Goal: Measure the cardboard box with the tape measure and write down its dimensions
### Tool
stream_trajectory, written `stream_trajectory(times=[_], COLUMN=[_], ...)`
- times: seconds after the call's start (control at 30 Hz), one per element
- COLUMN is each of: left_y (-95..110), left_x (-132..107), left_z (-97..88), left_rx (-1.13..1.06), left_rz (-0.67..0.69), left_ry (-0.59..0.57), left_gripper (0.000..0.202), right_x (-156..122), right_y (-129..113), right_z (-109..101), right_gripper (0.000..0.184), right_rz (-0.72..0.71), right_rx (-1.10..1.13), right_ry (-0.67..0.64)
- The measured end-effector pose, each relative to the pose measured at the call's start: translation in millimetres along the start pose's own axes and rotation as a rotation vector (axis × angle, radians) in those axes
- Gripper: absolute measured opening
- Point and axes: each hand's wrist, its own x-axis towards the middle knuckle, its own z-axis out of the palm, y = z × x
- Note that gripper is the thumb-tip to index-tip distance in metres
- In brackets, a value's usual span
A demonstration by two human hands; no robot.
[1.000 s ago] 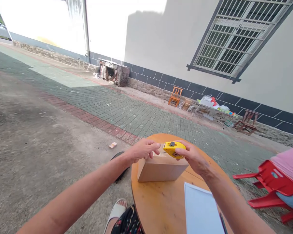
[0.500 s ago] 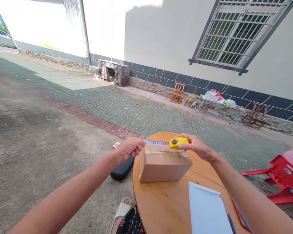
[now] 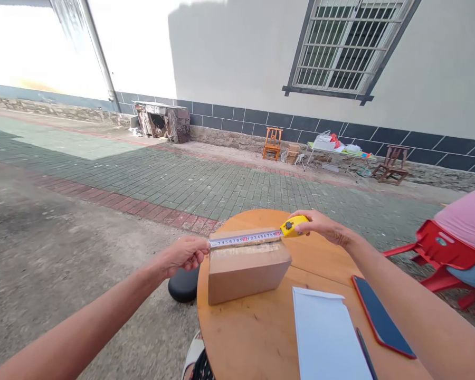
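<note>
A yellow tape measure (image 3: 294, 226) is gripped in my right hand (image 3: 320, 227), just past the far right edge of a brown cardboard box (image 3: 245, 277). Its blade runs leftward across the taped top of the box, with the printed numbers facing up. At the box's left edge, my left hand (image 3: 188, 254) pinches the blade's end between thumb and fingers. The box rests on a round wooden table (image 3: 253, 338).
A white envelope (image 3: 326, 332), a dark pen (image 3: 366, 352) and a red-edged tablet (image 3: 382, 314) lie on the table's right. A black stool seat (image 3: 183, 285) stands beyond its left edge. Someone in pink (image 3: 469, 221) sits on a red chair (image 3: 439, 253) at right.
More blade has come out of the tape measure, so it now spans the box top. My hands are farther apart. The view has turned right, bringing the tablet fully into sight.
</note>
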Motion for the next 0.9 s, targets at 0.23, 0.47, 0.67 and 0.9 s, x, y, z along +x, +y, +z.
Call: stream_trajectory(times=[0.23,0.47,0.67,0.9], left_y=[5,15,22,14], left_x=[2,12,30,28], left_z=[7.9,9.2,8.7,23.3], left_rx=[0.163,0.248,0.243,0.080], left_rz=[0.036,0.044,0.067,0.094], left_ry=[0.037,0.007,0.043,0.108], left_gripper=[0.030,0.030,0.031,0.030], right_x=[-7,-32,-24,-10], right_y=[28,20,25,45], right_z=[4,-3,2,3], right_gripper=[0.039,0.035,0.033,0.034], right_rz=[0.010,0.059,0.023,-0.008], right_rx=[0.098,0.114,0.139,0.257], right_ry=[-0.057,-0.160,-0.021,0.043])
